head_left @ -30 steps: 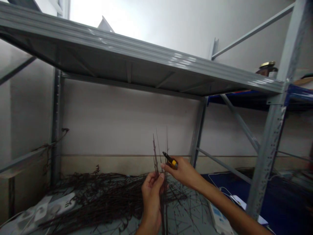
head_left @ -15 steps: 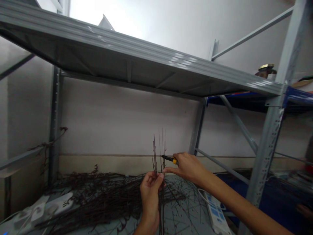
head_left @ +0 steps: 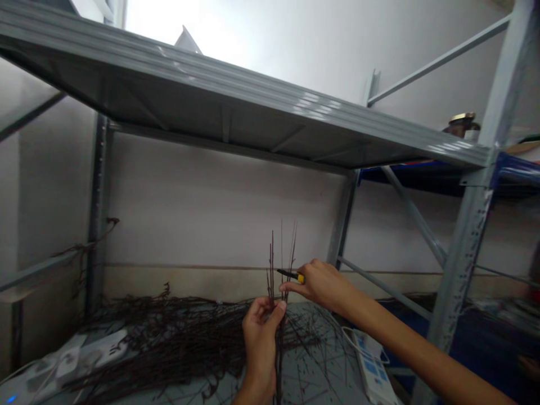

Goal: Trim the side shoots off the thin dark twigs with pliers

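Upright in my left hand (head_left: 262, 337) is a small bunch of thin dark twigs (head_left: 272, 270), pinched between thumb and fingers, with the lower stems running down below the hand. My right hand (head_left: 314, 281) is closed around a small tool (head_left: 291, 275) with a narrow black tip and a yellow part at the grip; its exact kind is not clear. The tool's tip points left, among the upper twigs. My right thumb reaches the twigs just above my left hand; whether it presses on them I cannot tell.
A large heap of dark twigs (head_left: 181, 343) covers the left and middle of the grey surface. Power strips (head_left: 99, 349) lie at the left, another power strip (head_left: 373, 368) at the right. Overhead runs a grey metal shelf (head_left: 253, 84); a rack post (head_left: 468, 242) stands at right.
The twig tops on the right now lean further right and spread away from the others. My right hand with the tool has shifted only slightly. My left hand keeps its hold.
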The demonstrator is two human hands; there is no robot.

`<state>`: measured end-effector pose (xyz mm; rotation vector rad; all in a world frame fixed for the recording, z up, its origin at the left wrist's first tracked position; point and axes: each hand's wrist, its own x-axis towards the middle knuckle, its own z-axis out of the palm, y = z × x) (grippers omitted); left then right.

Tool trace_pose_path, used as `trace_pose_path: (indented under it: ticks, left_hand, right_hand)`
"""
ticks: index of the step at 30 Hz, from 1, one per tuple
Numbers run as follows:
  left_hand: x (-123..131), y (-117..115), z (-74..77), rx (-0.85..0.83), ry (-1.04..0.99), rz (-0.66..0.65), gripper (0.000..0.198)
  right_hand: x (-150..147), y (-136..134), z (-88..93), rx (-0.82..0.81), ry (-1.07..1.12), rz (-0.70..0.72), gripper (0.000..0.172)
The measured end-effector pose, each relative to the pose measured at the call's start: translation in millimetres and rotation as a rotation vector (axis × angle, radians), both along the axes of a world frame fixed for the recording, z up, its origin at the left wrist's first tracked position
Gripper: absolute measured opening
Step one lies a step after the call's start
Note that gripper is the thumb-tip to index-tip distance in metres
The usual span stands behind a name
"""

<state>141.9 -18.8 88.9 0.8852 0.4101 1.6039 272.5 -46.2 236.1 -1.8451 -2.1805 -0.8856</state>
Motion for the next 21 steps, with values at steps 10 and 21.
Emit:
trace_pose_path:
  ticks: [10,21]
  left_hand:
    - [-5,-15,16.6,-0.115,-0.076,-0.035,0.041]
    - [17,-49,29.2,-0.075,-0.058,0.056,0.05]
  right_hand:
    - [6,-18,13.4,0.067,0.238,0.071,0.062]
    - [36,-66,43.7,0.11,0.447,0.17,0.061]
